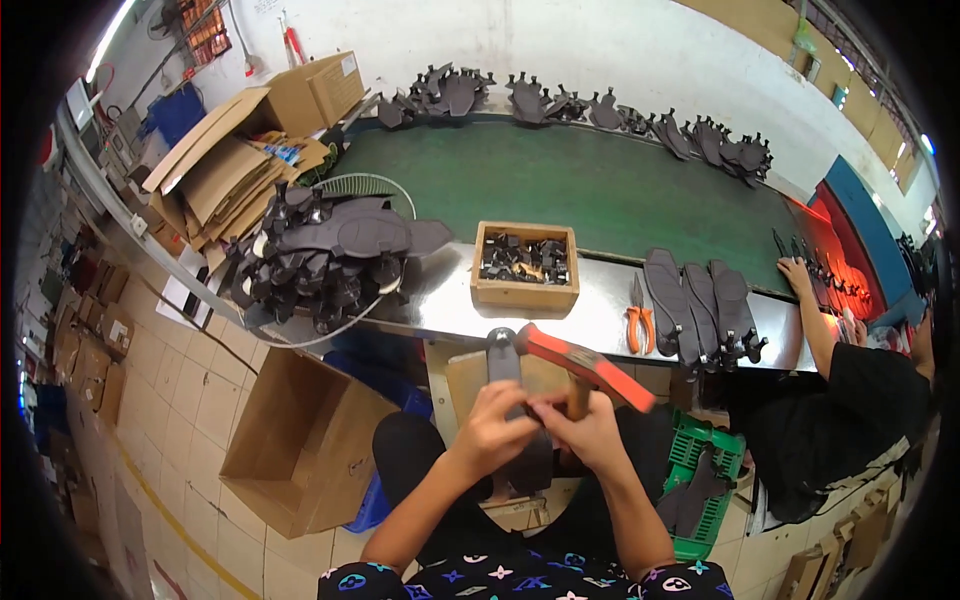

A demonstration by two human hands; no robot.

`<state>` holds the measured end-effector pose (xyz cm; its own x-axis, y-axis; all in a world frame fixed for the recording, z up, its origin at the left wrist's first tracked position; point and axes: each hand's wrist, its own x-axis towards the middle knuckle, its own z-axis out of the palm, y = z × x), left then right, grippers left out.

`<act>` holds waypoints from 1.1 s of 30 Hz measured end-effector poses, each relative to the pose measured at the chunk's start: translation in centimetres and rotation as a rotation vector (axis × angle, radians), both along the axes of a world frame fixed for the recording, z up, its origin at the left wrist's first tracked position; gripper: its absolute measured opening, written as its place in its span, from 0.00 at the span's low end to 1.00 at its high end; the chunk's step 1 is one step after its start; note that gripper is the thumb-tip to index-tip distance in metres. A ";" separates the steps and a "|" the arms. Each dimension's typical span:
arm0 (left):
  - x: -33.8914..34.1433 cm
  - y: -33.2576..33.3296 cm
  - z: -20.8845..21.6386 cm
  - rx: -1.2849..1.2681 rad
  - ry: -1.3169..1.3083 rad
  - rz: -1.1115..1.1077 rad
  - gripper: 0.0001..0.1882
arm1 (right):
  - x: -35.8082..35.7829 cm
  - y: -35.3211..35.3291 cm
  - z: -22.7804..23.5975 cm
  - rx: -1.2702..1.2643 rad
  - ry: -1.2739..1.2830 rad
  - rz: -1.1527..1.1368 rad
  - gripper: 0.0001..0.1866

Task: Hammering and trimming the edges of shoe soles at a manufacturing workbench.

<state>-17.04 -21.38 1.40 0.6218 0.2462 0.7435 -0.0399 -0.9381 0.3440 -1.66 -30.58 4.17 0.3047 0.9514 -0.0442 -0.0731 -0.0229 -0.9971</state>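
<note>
A dark grey shoe sole lies lengthwise in front of me, above my lap, with a black heel piece at its far end. My left hand is closed over the sole's middle. Close beside it, my right hand grips the wooden handle of a hammer, whose orange-red and dark head slants over the far side of the hand. The fingertips of both hands meet above the sole; whether a small part is pinched there is hidden. Beyond the hands, a wooden box contains many small dark pieces.
Orange-handled pliers and several soles lie on the metal edge beside a green belt. At left are a basket heaped with soles and an open carton. A green crate and a co-worker are at right.
</note>
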 end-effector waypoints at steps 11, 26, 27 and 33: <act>-0.9 -3.4 2.4 -0.345 0.196 0.213 0.04 | 0.2 -2.5 -0.7 -0.154 0.127 0.066 0.12; 1.4 6.0 -0.8 -0.495 -0.083 0.574 0.14 | 3.3 1.4 0.1 -0.020 -0.038 -0.031 0.09; 1.8 6.8 -1.4 -0.598 -0.073 0.463 0.16 | 3.5 2.3 0.0 -0.024 -0.077 -0.031 0.10; 1.7 6.3 -2.9 -0.517 0.072 0.261 0.13 | 3.6 6.0 -1.4 0.018 -0.168 0.027 0.12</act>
